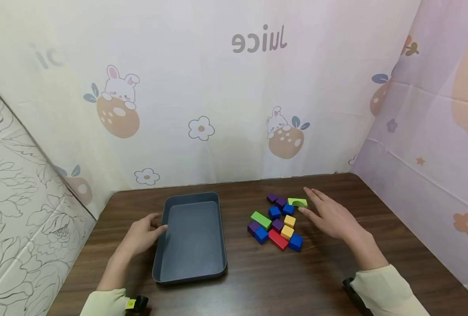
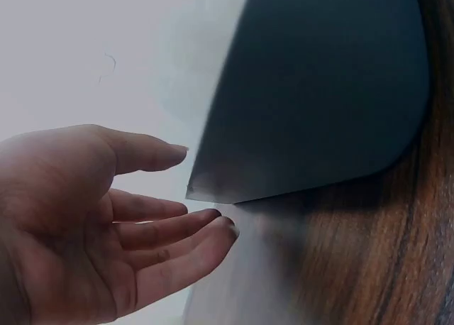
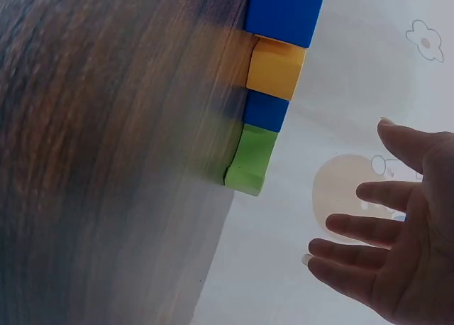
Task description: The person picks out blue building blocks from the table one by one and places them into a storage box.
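- Left hand [image 1: 141, 235]: at the left wall of the gray tray [image 1: 194, 237], thumb at the rim; fingers loosely bent, released, with a gap between them and the thumb. Contact with the tray: cannot tell.
- Gray tray: flat on the table [image 1: 242, 285], to the left of the blocks [image 1: 277, 225], well apart from the right hand [image 1: 330, 215].
- Right hand: fingers extended and released, thumb spread away; located just right of the green arch block [image 1: 297, 200].
- Green arch block: far right of the group, near two small purple blocks [image 1: 271, 198] and two blue cubes [image 1: 274, 213].
- Left part of group: long green block [image 1: 261, 220]; on its near side, a purple cube [image 1: 253, 227] beside another blue cube [image 1: 261, 235].
- Right part: two yellow cubes [image 1: 287, 232], one nearer the person than the other.
- Near edge: red block [image 1: 278, 239], tilted in plan, with a blue block [image 1: 295, 242] on its right.
- Background: printed fabric [image 1: 238, 96] hangs behind the table; pale sleeves [image 1: 388, 285] cover both forearms.
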`<control>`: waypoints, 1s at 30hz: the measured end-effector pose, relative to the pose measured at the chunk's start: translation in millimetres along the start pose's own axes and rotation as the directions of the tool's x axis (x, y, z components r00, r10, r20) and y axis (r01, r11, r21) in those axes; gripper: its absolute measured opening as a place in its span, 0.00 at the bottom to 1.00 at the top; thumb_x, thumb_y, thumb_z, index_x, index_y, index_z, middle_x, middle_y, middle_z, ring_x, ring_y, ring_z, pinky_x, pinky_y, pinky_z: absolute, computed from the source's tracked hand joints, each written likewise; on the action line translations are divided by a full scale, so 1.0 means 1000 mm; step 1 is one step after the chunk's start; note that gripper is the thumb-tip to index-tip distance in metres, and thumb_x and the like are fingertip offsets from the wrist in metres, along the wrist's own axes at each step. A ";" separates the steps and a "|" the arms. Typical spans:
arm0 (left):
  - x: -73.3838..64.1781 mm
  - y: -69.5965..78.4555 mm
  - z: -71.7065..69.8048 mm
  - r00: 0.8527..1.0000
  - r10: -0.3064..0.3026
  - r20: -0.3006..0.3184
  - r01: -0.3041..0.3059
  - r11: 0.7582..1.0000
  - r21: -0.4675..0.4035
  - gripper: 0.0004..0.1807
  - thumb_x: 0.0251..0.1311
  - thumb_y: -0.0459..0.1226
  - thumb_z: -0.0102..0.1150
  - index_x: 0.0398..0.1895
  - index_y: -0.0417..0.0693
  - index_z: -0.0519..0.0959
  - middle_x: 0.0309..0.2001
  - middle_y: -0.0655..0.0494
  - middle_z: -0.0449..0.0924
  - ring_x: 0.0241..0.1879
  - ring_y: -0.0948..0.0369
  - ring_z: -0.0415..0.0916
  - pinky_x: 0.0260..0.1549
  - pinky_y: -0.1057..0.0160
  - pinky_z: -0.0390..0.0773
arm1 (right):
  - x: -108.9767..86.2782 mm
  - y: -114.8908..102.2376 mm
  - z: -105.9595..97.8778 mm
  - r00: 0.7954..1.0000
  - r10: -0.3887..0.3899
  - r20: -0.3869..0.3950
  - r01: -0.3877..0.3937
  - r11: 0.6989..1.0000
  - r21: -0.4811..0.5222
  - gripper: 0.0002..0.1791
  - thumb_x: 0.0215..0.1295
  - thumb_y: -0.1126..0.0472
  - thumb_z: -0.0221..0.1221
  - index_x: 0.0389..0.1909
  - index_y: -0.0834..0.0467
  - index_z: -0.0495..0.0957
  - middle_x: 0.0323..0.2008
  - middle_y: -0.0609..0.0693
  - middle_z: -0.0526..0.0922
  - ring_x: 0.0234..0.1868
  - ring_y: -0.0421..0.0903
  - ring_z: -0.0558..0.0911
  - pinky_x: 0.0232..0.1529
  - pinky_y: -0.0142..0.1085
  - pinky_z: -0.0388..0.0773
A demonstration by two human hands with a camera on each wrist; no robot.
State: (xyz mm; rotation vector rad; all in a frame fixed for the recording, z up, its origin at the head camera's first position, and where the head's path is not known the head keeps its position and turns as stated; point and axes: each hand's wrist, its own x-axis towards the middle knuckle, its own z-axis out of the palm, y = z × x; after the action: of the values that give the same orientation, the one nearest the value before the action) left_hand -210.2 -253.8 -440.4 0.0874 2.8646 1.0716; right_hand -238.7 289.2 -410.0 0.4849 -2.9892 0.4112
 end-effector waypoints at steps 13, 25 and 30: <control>0.000 -0.001 0.005 0.998 -0.038 0.051 0.045 0.989 -0.138 0.34 0.73 0.35 0.62 0.76 0.28 0.64 0.55 0.33 0.80 0.46 0.46 0.85 0.30 0.54 0.91 | -0.001 -0.007 -0.004 1.000 -0.005 -0.021 0.004 1.000 -0.016 0.37 0.77 0.40 0.59 0.72 0.66 0.72 0.66 0.70 0.76 0.64 0.70 0.78 0.61 0.68 0.78; 0.002 -0.002 0.007 0.999 -0.011 0.037 0.016 0.992 -0.122 0.34 0.67 0.28 0.62 0.73 0.24 0.64 0.50 0.34 0.81 0.32 0.53 0.86 0.25 0.56 0.90 | -0.002 -0.012 -0.005 1.000 -0.005 -0.017 0.005 1.000 -0.013 0.34 0.76 0.41 0.61 0.67 0.65 0.77 0.62 0.68 0.80 0.61 0.68 0.81 0.59 0.68 0.79; 0.003 -0.002 0.008 0.999 -0.013 0.036 0.017 0.992 -0.126 0.33 0.66 0.26 0.60 0.73 0.23 0.64 0.50 0.33 0.80 0.30 0.53 0.85 0.25 0.56 0.90 | -0.003 -0.015 -0.006 1.000 -0.002 -0.012 0.002 1.000 -0.013 0.31 0.74 0.43 0.63 0.64 0.64 0.80 0.60 0.67 0.82 0.59 0.67 0.82 0.58 0.67 0.81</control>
State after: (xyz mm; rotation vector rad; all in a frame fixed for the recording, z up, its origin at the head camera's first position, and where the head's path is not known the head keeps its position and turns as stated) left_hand -212.0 -249.8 -448.0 0.0757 2.7541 1.2315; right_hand -231.2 278.0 -400.6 0.4819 -2.9775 0.3935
